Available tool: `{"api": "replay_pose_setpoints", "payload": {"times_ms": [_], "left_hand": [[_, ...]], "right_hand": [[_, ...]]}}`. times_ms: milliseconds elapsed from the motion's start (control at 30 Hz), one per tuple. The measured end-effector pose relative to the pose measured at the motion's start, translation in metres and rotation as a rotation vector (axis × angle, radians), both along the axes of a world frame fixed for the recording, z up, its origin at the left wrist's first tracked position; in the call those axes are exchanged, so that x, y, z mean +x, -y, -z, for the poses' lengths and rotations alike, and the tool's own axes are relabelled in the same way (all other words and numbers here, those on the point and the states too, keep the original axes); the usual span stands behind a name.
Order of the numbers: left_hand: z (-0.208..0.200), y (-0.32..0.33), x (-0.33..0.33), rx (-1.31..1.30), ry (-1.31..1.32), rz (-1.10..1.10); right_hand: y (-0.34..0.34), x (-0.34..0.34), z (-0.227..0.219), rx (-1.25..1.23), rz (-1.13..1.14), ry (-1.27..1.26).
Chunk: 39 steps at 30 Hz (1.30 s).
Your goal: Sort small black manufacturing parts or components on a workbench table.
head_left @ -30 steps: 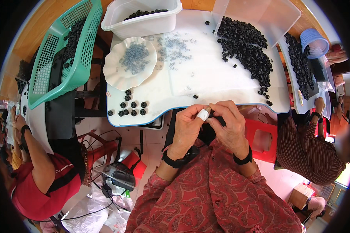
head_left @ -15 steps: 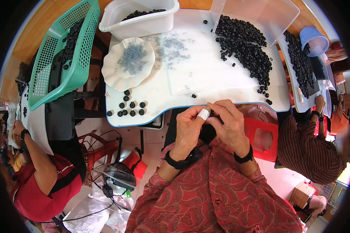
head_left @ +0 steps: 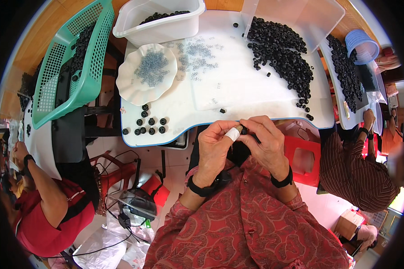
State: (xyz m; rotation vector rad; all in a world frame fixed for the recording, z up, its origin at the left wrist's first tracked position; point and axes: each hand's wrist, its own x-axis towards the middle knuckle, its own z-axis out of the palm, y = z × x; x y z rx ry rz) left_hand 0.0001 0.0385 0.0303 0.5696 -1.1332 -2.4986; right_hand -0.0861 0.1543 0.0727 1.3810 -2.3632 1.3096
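My left hand (head_left: 214, 145) and my right hand (head_left: 267, 142) meet fingertip to fingertip just off the table's near edge. Between them is a small black ring-like part (head_left: 243, 130), mostly covered by fingers. White tape wraps my left thumb. A single black part (head_left: 222, 110) lies on the table just beyond my hands. On the left, several black parts (head_left: 151, 121) stand loosely grouped near the table's corner. Behind them, a white scalloped plate (head_left: 126, 83) holds a heap of tiny clear, bluish pieces (head_left: 152, 67). More such pieces (head_left: 198, 53) are scattered beside it.
A large pile of black parts (head_left: 283, 56) spills from a clear bin (head_left: 318, 20) at the far right. A white tub (head_left: 166, 31) and a green basket (head_left: 94, 62) hold more. Co-workers sit on both sides. A red stool (head_left: 300, 157) stands right of me.
My fingers have shifted slightly, and the black part between them shows more now. The table's contents look the same.
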Motion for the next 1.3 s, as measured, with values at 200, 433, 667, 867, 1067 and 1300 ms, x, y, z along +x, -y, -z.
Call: {"api": "replay_pose_setpoints", "payload": {"times_ms": [200,433,667,867,1067,1300], "left_hand": [[-0.005,0.003,0.000,0.059,-0.020,0.053],[-0.006,0.006,-0.001,0.165,-0.011,0.196],[-0.007,0.009,0.000,0.040,0.033,0.210],[-0.007,0.013,0.000,-0.086,0.056,0.255],[-0.004,0.017,-0.001,-0.102,0.119,0.325],[-0.013,0.015,-0.002,0.016,-0.089,0.289]], "right_hand": [[-0.002,0.002,0.004,-0.050,0.015,0.078],[-0.008,0.002,0.008,-0.080,0.075,0.132],[-0.009,-0.004,0.007,-0.030,0.002,0.091],[-0.010,-0.005,0.009,0.016,-0.021,0.047],[-0.011,-0.006,0.016,-0.016,-0.043,0.007],[-0.011,-0.005,0.011,-0.048,0.045,0.024]]}}
